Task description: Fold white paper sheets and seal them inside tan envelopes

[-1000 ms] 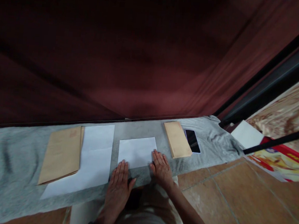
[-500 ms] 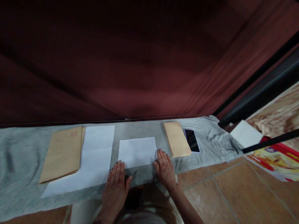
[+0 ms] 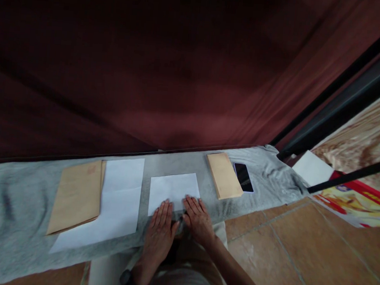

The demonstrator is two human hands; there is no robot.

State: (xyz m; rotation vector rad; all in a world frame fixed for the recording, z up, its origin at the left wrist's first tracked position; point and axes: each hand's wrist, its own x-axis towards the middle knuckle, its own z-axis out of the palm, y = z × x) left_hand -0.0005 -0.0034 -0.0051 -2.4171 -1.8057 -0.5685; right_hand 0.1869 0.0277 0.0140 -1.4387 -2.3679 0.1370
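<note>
A folded white sheet point(image 3: 173, 187) lies on a grey cloth point(image 3: 14, 207) spread over the floor. My left hand point(image 3: 160, 230) rests flat on the sheet's near edge, fingers stretched out. My right hand point(image 3: 199, 218) lies flat beside it on the same near edge, fingers spread. The thumbs of both hands almost meet. Neither hand holds anything.
Left of the sheet lie a larger white paper point(image 3: 116, 198) and a brown envelope point(image 3: 77, 195). To the right sit a stack of brown envelopes point(image 3: 223, 176) and a black phone point(image 3: 244, 177). A dark red curtain point(image 3: 169, 70) hangs behind. Tiled floor point(image 3: 299, 256) extends right.
Both hands moved inward along the sheet's near edge, from its two corners toward its middle, and now lie close together.
</note>
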